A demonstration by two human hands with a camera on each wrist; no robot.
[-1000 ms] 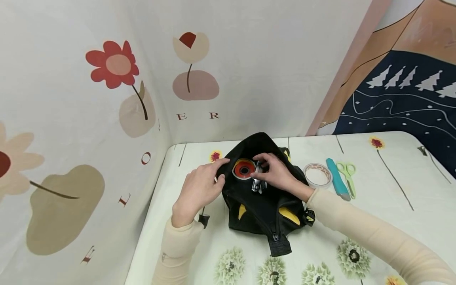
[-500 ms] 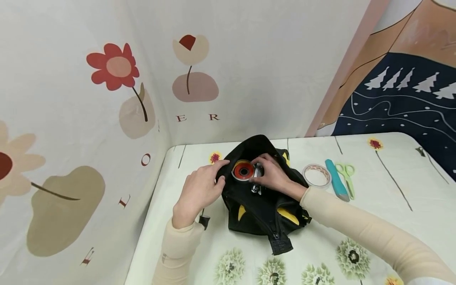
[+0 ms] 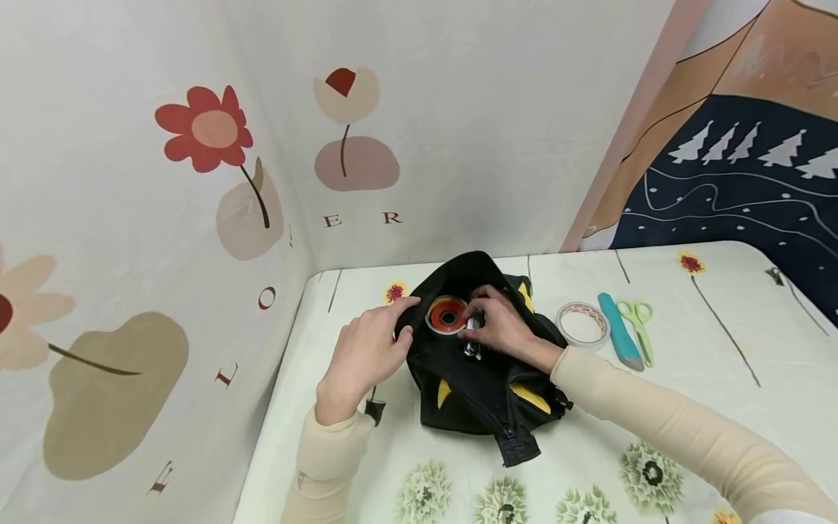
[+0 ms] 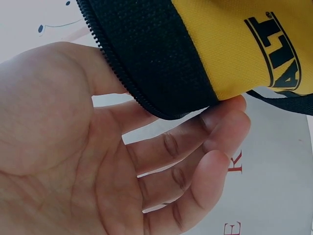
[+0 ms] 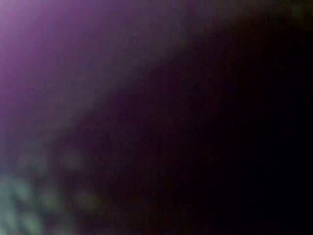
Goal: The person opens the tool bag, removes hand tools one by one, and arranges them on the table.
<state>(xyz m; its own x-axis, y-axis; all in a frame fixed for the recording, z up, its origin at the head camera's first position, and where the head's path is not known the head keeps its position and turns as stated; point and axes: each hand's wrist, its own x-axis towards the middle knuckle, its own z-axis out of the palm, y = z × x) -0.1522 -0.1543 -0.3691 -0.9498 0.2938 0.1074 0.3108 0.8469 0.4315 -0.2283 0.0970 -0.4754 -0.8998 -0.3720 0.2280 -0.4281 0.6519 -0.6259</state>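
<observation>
A black and yellow zippered tool bag (image 3: 465, 404) lies on the table with its mouth spread. My left hand (image 3: 369, 342) holds the bag's left rim; in the left wrist view the zipper edge (image 4: 115, 68) sits between thumb and curved fingers. Inside the mouth lies a round tape roll (image 3: 447, 315) with an orange-red face and dark centre. My right hand (image 3: 500, 324) is in the mouth, thumb and fingers pinching a small silver-and-black metal tool (image 3: 473, 346), mostly hidden by the hand. The right wrist view is dark and blurred.
Right of the bag lie a clear tape roll (image 3: 583, 324), a turquoise long-handled tool (image 3: 618, 331) and light green scissors (image 3: 640, 331). A black strap end (image 3: 517, 445) hangs toward the front. The table (image 3: 707, 407) has a flower-print cover, with patterned cloth walls behind and to the left.
My right hand has moved slightly left and deeper into the bag with the metal tool, which is now more covered. The left hand keeps its hold on the rim.
</observation>
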